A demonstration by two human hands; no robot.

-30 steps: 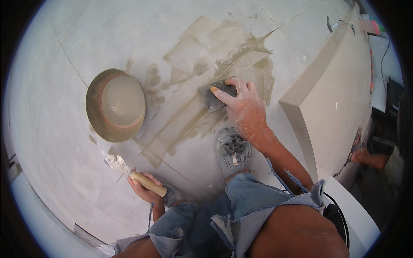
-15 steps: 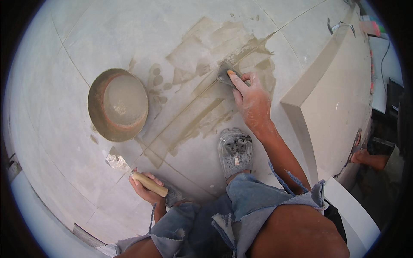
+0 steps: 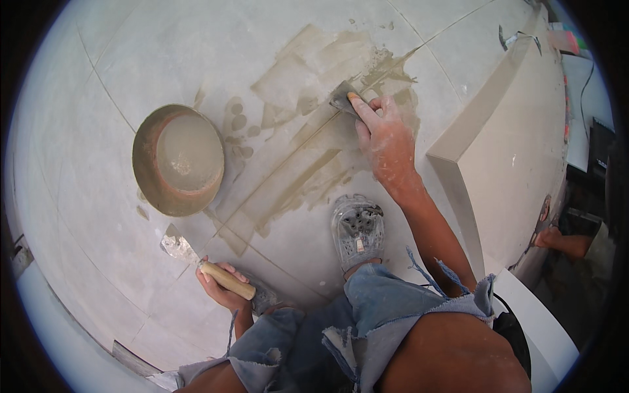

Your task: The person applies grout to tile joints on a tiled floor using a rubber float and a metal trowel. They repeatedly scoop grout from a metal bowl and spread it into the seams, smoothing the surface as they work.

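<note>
In my right hand (image 3: 386,134) is a small flat grey scraper (image 3: 343,97), its blade against the tiled floor (image 3: 105,216) beside a joint. Wet grey-brown grout (image 3: 314,59) is smeared in streaks over the tiles around it. My left hand (image 3: 219,291), low at the left, is closed round the wooden handle of a putty knife (image 3: 227,280). Its metal blade, caked with pale residue, points away to the upper left, off the floor or on it, I cannot tell. A round metal pan (image 3: 145,147) partly filled with grey-brown grout stands on the floor, farther off at the left.
My shoe (image 3: 358,229), a grey clog, is planted just below the smear. A beige slab-like block (image 3: 504,150) with a sharp corner stands along the right. Beyond it are a white surface (image 3: 576,98) and another person's foot (image 3: 562,242).
My right hand and the scraper have tilted and shifted slightly, the blade now showing flatter and a little higher up the floor. The left hand with the putty knife stays put.
</note>
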